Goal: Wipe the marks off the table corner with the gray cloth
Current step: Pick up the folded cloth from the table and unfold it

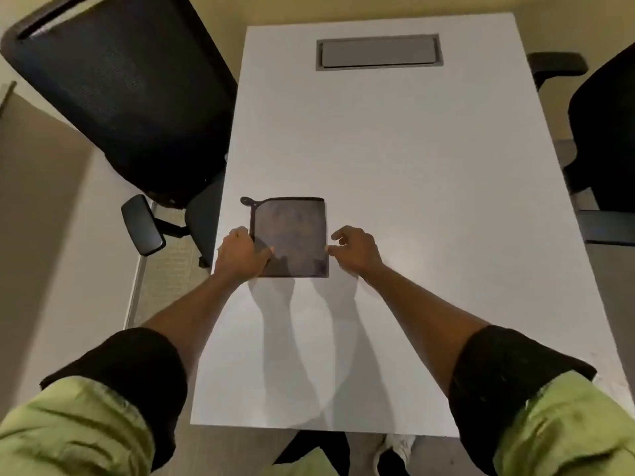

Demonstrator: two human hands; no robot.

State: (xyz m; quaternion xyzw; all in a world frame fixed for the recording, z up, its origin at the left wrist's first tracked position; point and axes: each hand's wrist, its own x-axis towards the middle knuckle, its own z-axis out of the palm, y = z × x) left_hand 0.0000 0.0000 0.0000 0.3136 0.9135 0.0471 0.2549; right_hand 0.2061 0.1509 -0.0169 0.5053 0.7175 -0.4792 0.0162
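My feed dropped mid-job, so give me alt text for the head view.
A gray cloth lies flat on a white table, near its left edge. The left hand rests on the cloth's left side; the right hand touches its right edge with open fingers. Black office chairs stand on both sides.

left hand (240, 254) hides gray cloth (292, 235) near-left corner | right chair (604, 139) cut off by edge

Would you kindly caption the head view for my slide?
Both hands, left and right, flank a flat gray cloth on a white table.
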